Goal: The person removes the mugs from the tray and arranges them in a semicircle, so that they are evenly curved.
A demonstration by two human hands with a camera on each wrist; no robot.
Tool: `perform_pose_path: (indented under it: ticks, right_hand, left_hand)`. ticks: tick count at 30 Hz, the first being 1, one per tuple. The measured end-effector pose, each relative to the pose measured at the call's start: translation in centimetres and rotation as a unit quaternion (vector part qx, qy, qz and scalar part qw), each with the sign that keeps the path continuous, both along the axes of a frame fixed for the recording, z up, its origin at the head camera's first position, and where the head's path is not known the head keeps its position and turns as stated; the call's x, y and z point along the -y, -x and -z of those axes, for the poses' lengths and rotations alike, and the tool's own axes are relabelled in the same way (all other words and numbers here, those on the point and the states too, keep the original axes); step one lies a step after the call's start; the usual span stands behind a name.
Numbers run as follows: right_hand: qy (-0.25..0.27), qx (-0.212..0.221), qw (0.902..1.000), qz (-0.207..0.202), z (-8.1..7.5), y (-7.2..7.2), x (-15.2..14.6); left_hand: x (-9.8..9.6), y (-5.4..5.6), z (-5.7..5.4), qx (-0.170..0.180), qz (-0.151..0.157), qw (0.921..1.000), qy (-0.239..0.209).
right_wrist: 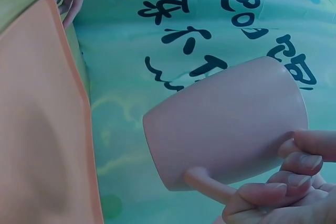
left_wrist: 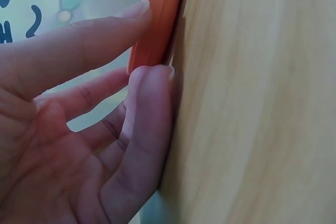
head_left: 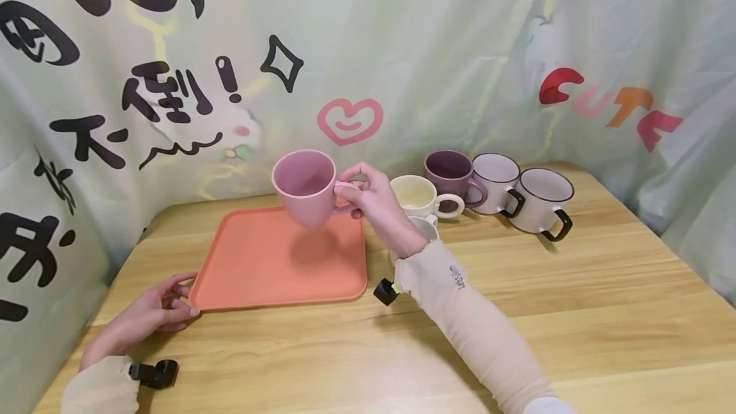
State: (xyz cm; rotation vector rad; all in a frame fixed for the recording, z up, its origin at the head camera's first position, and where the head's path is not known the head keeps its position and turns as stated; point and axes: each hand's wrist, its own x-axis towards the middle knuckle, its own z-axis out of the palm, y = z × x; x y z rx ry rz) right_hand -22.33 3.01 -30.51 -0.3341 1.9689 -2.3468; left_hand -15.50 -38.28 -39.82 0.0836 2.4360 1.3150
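Note:
A pink mug (head_left: 305, 190) hangs above the tray's back right part, its mouth up and slightly tilted. My right hand (head_left: 376, 203) grips the mug by its handle; in the right wrist view the fingers (right_wrist: 299, 177) curl round that handle. The orange tray (head_left: 259, 260) lies on the table, with the mug's shadow on it. At the tray's front left corner is my left hand (head_left: 152, 312). The left wrist view shows its thumb (left_wrist: 94, 40) against the tray rim (left_wrist: 157, 19) and curled fingers at the corner, pinching it.
Right of the tray stand a cream mug (head_left: 414, 191), a dark purple mug (head_left: 448, 174) and two white mugs with black handles (head_left: 496, 174). Another white mug (head_left: 424, 227) is partly hidden by my right wrist. A printed curtain (head_left: 431, 69) hangs behind the wooden table (head_left: 575, 312).

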Motion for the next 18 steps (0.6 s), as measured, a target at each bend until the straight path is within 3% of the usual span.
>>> perform_pose_path:
  ticks: [18]
  right_hand:
    - [0.000,0.002,1.0000,-0.004,-0.6,-0.5,-4.2]
  left_hand:
    - [0.0,0.0,0.0,0.002,-0.001,1.0000,-0.004]
